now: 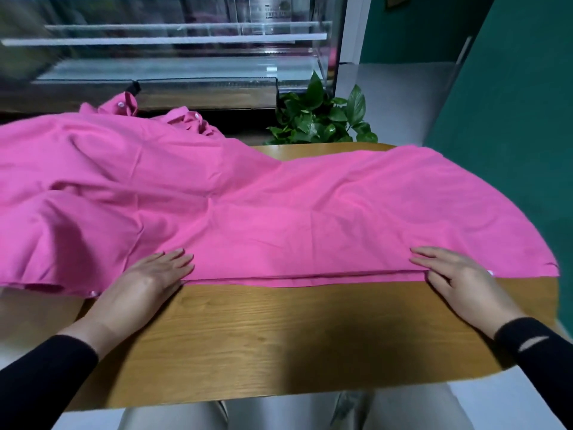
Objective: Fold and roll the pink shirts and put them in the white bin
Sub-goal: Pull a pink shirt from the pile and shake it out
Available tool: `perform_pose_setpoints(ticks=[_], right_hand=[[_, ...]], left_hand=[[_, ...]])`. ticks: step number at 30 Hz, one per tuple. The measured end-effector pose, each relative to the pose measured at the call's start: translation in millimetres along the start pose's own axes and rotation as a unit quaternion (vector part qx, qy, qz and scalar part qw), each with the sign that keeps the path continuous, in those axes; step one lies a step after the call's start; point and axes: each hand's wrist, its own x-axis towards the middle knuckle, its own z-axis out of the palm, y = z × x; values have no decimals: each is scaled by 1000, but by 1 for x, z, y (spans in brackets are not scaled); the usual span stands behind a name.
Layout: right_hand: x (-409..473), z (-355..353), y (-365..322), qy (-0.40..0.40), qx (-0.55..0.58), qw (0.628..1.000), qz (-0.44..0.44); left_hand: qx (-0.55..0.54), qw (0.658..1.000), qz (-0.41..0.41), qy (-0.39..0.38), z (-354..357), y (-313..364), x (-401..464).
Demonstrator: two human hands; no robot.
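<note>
A label on the glass display case (pixel 173 54) at the far side is too blurred to read. The pink shirt (pixel 248 212) lies spread across the wooden table (pixel 279 336), its left part running out of view. Its near edge is folded double. The left hand (pixel 152 280) and right hand (pixel 459 280) both lie flat and spread on that edge, gripping nothing. A potted plant (pixel 319 119) stands beyond the table.

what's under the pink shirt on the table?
The wooden table shows bare in front of and behind the pink shirt. A second fabric layer peeks out along its near edge. Both hands, left hand and right hand, rest flat on it. Anything beneath is covered.
</note>
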Motion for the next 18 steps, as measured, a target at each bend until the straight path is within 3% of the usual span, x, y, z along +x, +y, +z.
perform_pose_setpoints(ticks=[6,14,18], right_hand=[[7,-6,-1,-7,-6,999,38],[-12,-16,2,-70,-9,997,6],[-13,-13,-6,25,-14,1000,10]], left_hand=[[-36,998,-41,12,-2,10,-3],[-69,997,-2,20,-8,18,-23],[-40,998,36,16,-12,38,-10]])
